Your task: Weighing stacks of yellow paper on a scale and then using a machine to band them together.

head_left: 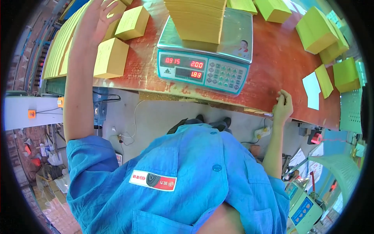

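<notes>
Shirt: blue work shirt, nearest the camera, fills the lower middle of the view.
Long row of sheets: yellow paper stands on edge along the far left of the table.
Left hand: arm stretched forward over the table; fingers spread wide, holding nothing, resting over the small yellow stacks beside the long row.
Table: red-brown top with a worn front edge.
Scale: teal digital scale at table centre, red digits lit.
Stack on scale: tall yellow paper stack sits on the steel pan, touched by neither hand.
Right hand: fingers curled narrow against the front edge of the table, right of the scale; whether they pinch anything cannot be told.
Right-side stacks: more yellow stacks lie well apart from the scale, with one white sheet near them.
Progress: one stack is loaded and reading, judged mid-weighing; several stacks wait on both sides.
</notes>
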### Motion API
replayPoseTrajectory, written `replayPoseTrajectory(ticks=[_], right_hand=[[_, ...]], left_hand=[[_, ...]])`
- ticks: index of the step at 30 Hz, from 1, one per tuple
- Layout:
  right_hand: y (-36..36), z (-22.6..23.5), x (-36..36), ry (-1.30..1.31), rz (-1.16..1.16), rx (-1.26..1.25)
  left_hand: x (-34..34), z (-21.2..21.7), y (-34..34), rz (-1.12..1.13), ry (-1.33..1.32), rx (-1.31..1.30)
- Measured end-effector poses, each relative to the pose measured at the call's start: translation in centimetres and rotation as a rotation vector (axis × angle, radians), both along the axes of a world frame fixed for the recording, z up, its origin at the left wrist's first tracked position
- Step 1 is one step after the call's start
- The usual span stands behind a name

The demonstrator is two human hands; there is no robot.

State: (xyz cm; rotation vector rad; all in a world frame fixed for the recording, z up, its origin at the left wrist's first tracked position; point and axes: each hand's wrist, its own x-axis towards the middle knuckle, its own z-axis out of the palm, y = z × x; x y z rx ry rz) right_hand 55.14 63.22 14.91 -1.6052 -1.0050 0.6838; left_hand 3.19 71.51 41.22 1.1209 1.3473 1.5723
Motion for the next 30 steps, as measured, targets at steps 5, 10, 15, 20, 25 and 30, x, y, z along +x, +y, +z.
replayPoseTrajectory(ticks=[5, 10, 15, 20, 25, 30], right_hand=[[-0.4, 0.2, -0.1, 0.001, 0.0, -0.015], [-0.7, -0.8, 0.4, -0.034, 0.016, 0.07], [-1.1, -1.0, 0.5, -0.046, -0.007, 0.064], [-0.1, -1.4, 0.2, -0.144, 0.005, 0.085], [-0.3, -0.5, 0.3, -0.534, -0.009, 0.294], [0.6, -1.7, -0.4, -0.514, -0.104, 0.349]], left_hand=[[-0.9, 0.1, -1.0, -0.054, 0.029, 0.006], [1.3, 0.9, -0.7, -0.071, 0.008, -0.016], [3.3, 1.0, 0.4, -0.162, 0.07, -0.066], [-4.7, 0.0, 5.5, -0.636, -0.626, -0.131], [4.7, 0.8, 2.6, -0.246, 0.401, 0.204], [14.5, 1.6, -3.2, -0.076, 0.892, 0.901]])
